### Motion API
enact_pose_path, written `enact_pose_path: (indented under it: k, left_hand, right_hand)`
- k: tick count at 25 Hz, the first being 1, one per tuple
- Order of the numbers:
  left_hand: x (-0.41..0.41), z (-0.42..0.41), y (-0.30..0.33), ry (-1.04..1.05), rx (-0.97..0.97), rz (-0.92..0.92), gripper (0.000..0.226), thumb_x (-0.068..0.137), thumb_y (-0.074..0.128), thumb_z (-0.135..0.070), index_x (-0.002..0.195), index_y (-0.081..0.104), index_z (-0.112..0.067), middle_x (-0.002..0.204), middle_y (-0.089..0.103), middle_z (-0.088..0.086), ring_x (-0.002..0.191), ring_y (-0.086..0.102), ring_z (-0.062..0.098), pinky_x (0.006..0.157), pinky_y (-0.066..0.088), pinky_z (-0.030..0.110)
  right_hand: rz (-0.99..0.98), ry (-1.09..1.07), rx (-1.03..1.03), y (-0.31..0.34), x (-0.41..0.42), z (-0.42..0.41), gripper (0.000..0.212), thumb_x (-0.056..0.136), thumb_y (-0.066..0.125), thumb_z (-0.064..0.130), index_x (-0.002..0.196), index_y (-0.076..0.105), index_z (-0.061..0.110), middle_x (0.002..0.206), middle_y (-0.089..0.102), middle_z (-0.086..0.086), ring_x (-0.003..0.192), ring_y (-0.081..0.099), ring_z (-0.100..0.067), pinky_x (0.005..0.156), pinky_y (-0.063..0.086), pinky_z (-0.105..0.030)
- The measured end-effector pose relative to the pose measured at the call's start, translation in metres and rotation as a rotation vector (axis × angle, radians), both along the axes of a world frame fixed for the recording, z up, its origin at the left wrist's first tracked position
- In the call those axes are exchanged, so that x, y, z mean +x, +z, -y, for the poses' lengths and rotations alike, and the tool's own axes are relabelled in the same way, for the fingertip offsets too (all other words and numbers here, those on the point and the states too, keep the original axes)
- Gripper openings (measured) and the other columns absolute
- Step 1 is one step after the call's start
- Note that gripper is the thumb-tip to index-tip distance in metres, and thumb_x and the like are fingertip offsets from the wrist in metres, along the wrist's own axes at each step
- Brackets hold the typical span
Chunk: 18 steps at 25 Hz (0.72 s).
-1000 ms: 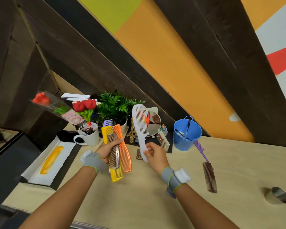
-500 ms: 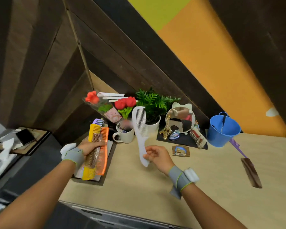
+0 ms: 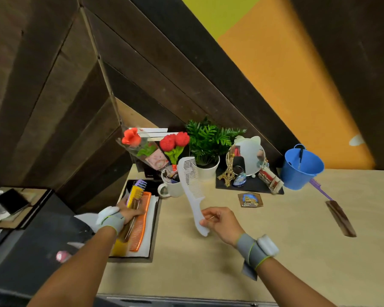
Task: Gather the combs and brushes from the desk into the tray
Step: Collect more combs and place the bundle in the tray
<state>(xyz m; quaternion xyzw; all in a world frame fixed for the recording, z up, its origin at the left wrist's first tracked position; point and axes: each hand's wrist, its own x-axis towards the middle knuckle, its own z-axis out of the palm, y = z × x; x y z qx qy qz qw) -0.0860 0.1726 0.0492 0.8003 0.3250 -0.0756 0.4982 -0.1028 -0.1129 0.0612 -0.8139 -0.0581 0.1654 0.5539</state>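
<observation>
Pinching the white comb (image 3: pixel 191 187) by its handle, our right hand (image 3: pixel 220 220) held it upright above the desk (image 3: pixel 208 262), clear of clutter. Our left hand (image 3: pixel 128 212) was closed around a comb bundle (image 3: pixel 138 209), lowering it onto the tray (image 3: pixel 154 229); we judged two combs (image 3: pixel 339 218) remained uncollected.

Combs (image 3: pixel 140 214) bunched over black tray (image 3: pixel 153 235), lower left.
White comb (image 3: pixel 192 191) upright mid-frame; brown comb (image 3: pixel 340 218) and purple comb (image 3: pixel 320 190) flat at right.

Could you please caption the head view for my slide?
Left hand lowers a comb bundle onto the tray; right hand holds a white comb.
</observation>
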Motion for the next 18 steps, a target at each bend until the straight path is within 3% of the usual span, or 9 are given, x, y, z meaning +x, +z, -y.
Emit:
enact_pose_path:
  k: [4, 8, 10, 13, 18]
  left_hand:
    - [0.004, -0.008, -0.010, -0.056, -0.028, -0.077, 0.085, 0.065, 0.081, -0.011, 0.139, 0.039, -0.009, 0.136, 0.051, 0.022, 0.120, 0.052, 0.036, 0.098, 0.042, 0.037]
    - [0.011, -0.004, -0.002, 0.016, -0.040, 0.046, 0.075, 0.069, 0.077, -0.005, 0.136, 0.044, -0.005, 0.134, 0.048, 0.027, 0.125, 0.047, 0.036, 0.101, 0.038, 0.038]
    - [0.010, -0.001, 0.007, 0.035, -0.015, 0.138, 0.062, 0.073, 0.075, -0.013, 0.130, 0.051, -0.005, 0.121, 0.055, 0.022, 0.116, 0.052, 0.030, 0.095, 0.040, 0.034]
    - [0.003, 0.009, 0.030, -0.005, -0.152, 0.217, 0.037, 0.080, 0.067, -0.031, 0.111, 0.065, -0.010, 0.089, 0.064, 0.004, 0.090, 0.060, 0.019, 0.071, 0.047, 0.017]
    - [-0.007, 0.044, 0.052, -0.298, -0.271, 0.270, 0.009, 0.085, 0.061, -0.021, 0.090, 0.068, -0.021, 0.087, 0.066, 0.001, 0.075, 0.057, 0.007, 0.059, 0.043, 0.011]
  right_hand:
    - [0.008, -0.024, -0.033, 0.001, 0.003, -0.002, 0.018, 0.076, 0.070, 0.003, 0.087, 0.066, 0.017, 0.072, 0.058, 0.004, 0.059, 0.051, -0.001, 0.065, 0.043, -0.008]
    - [0.028, 0.011, -0.100, -0.005, 0.009, -0.018, 0.019, 0.076, 0.070, 0.006, 0.096, 0.072, 0.005, 0.076, 0.058, -0.001, 0.044, 0.048, 0.009, 0.061, 0.041, -0.005]
    - [0.020, 0.024, -0.091, -0.008, 0.010, -0.027, 0.022, 0.076, 0.070, 0.006, 0.098, 0.072, 0.002, 0.075, 0.059, 0.000, 0.042, 0.048, 0.011, 0.059, 0.041, -0.003]
    - [0.001, 0.049, -0.063, -0.008, 0.009, -0.039, 0.024, 0.077, 0.070, 0.005, 0.101, 0.071, 0.001, 0.073, 0.058, 0.004, 0.045, 0.050, 0.010, 0.059, 0.042, -0.002]
    - [-0.062, 0.064, -0.007, -0.011, 0.003, -0.045, 0.026, 0.077, 0.069, 0.003, 0.102, 0.070, -0.001, 0.076, 0.060, 0.000, 0.069, 0.054, -0.010, 0.072, 0.045, -0.014]
